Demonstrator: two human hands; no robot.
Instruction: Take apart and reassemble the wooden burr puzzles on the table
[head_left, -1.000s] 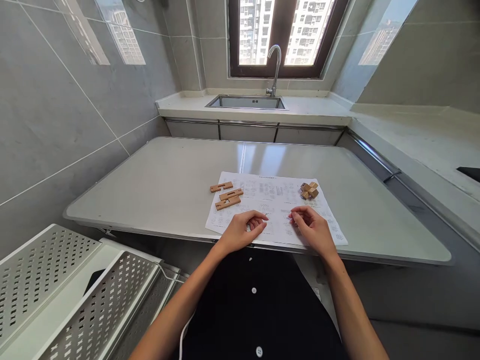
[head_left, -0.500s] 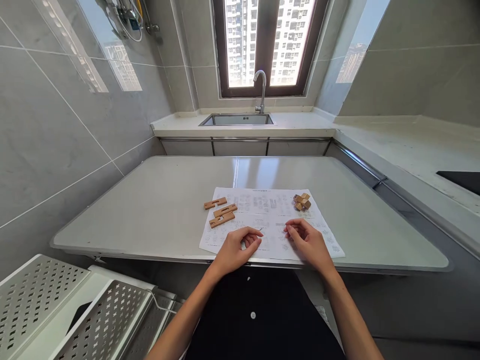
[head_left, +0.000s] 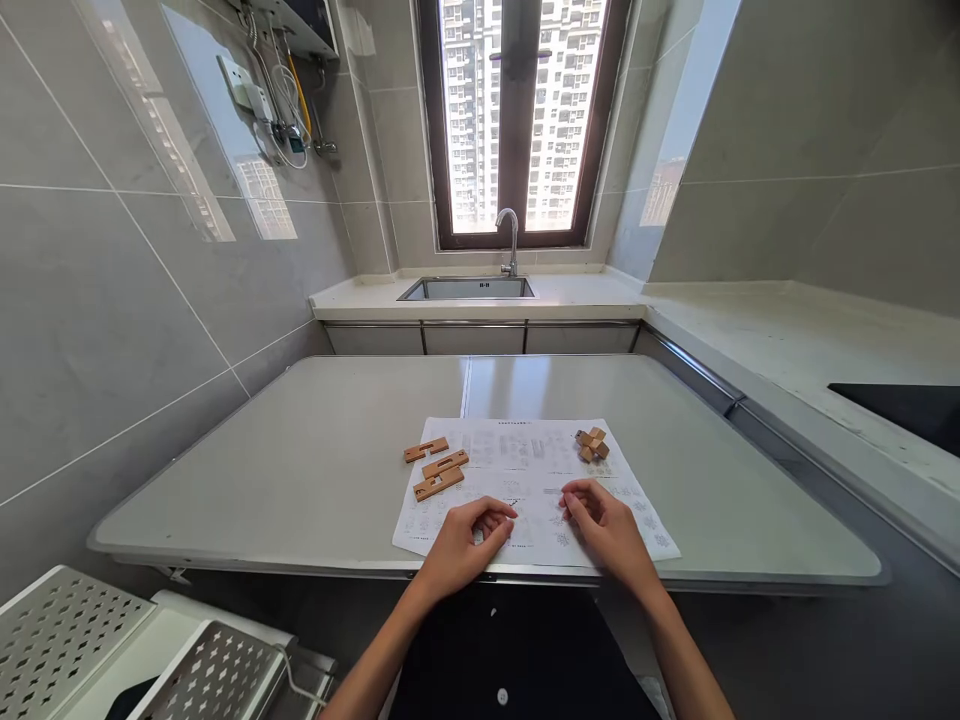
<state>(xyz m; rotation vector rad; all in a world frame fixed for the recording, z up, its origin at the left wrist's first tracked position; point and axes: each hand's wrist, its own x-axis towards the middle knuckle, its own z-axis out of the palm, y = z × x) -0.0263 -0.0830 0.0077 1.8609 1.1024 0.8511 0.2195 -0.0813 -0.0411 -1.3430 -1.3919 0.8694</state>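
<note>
My left hand (head_left: 471,540) rests at the near edge of a printed sheet (head_left: 517,465), fingers loosely curled with a gap before the thumb. Nothing shows in it. My right hand (head_left: 604,525) lies on the sheet's right half, its thumb and fingertips drawn together, with no object visible between them. Beyond the left hand lie three notched wooden puzzle pieces: the far piece (head_left: 426,450), the middle piece (head_left: 445,464) and the near piece (head_left: 439,484). Past the right hand sits an assembled wooden burr puzzle (head_left: 592,444) on the sheet.
The sheet lies on a pale table (head_left: 315,480). Behind it are a counter (head_left: 577,287), a sink (head_left: 469,290) and a faucet (head_left: 512,240) below a window. A perforated white rack (head_left: 67,640) stands at lower left. Another counter (head_left: 750,320) runs along the right.
The camera has tilted up, so the table, sheet and hands appear lower in view. Both hands stay in nearly the same places on the sheet; the wooden pieces have not moved.
</note>
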